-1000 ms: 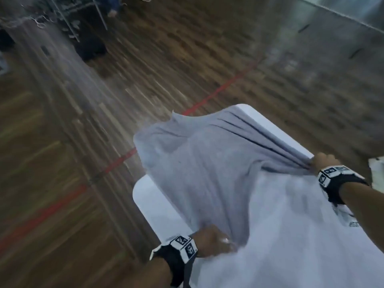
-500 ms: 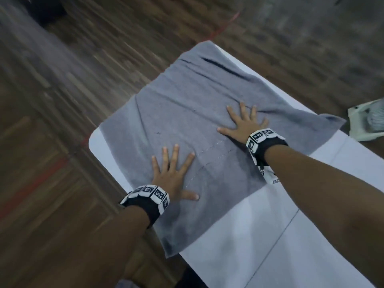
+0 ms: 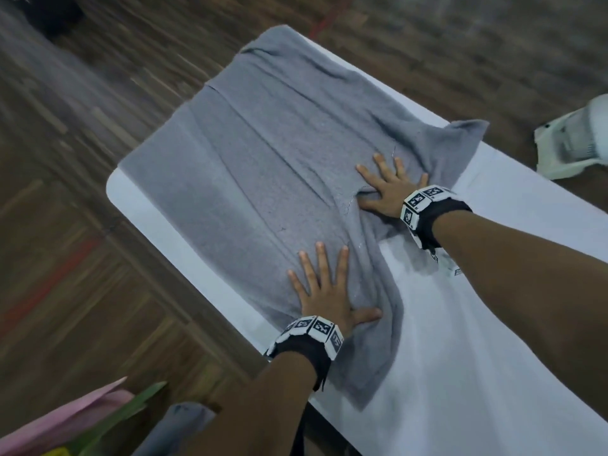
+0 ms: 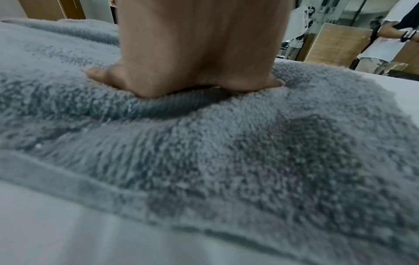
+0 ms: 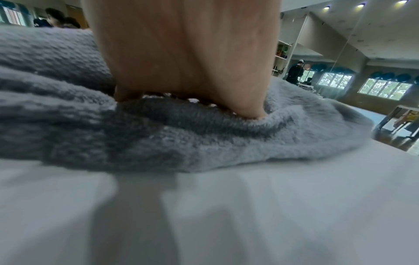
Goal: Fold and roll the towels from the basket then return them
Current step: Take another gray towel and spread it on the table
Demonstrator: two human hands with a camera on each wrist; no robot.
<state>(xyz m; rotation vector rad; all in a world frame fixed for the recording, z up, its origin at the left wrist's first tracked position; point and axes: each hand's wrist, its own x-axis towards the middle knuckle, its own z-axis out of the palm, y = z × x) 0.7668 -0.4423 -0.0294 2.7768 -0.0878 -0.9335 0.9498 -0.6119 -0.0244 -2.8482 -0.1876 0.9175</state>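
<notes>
A grey towel (image 3: 263,153) lies spread over the end of a white table (image 3: 493,340), with long wrinkles running across it and its near corner hanging toward me. My left hand (image 3: 324,287) lies flat on the towel's near edge, fingers straight and spread. My right hand (image 3: 388,189) presses flat on the towel's right part, where the cloth bunches up beside the thumb. The left wrist view shows the left hand (image 4: 188,75) pushed down into the towel (image 4: 226,152). In the right wrist view, the right hand (image 5: 188,80) sits on bunched towel (image 5: 158,134).
A white object (image 3: 572,139) stands on the wooden floor (image 3: 82,225) beyond the table's right side. Pink and green cloth (image 3: 75,419) and a grey piece (image 3: 177,422) show at the lower left. People stand in the background (image 4: 385,35).
One second ago both hands held the towel in the air by its corners. It now lies on the table, and both flat hands have slid back toward its near edge, wrinkling it.
</notes>
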